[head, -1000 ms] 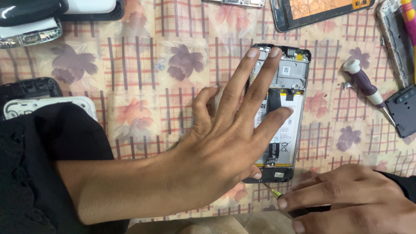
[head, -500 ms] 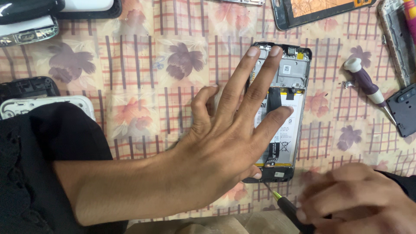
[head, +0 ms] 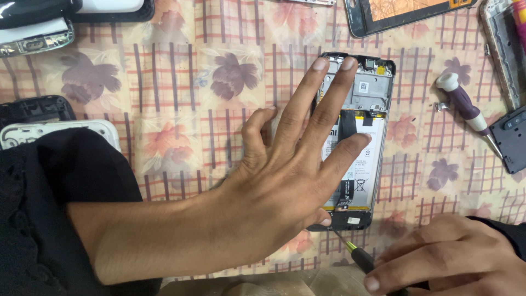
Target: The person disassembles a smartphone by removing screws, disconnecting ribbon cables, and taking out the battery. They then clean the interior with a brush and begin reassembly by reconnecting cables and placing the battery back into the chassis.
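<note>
The left hand (head: 285,192) lies spread, fingers apart, flat over an opened phone (head: 359,137) with its back off, battery and boards showing. Two long fingers reach up to the phone's top end, a third rests across the battery, and the thumb side touches its lower edge. The phone lies upright on the flowered cloth of the surface (head: 181,82), right of the middle. The right hand (head: 444,257), at the near right corner, is closed on a screwdriver (head: 356,255) with a dark handle and yellow collar; its thin tip points up at the phone's bottom end, just beside it. A purple-and-white screwdriver (head: 463,104) lies to the right of the phone, apart from it. Other phone parts and frames lie along the far and left edges of the surface.
</note>
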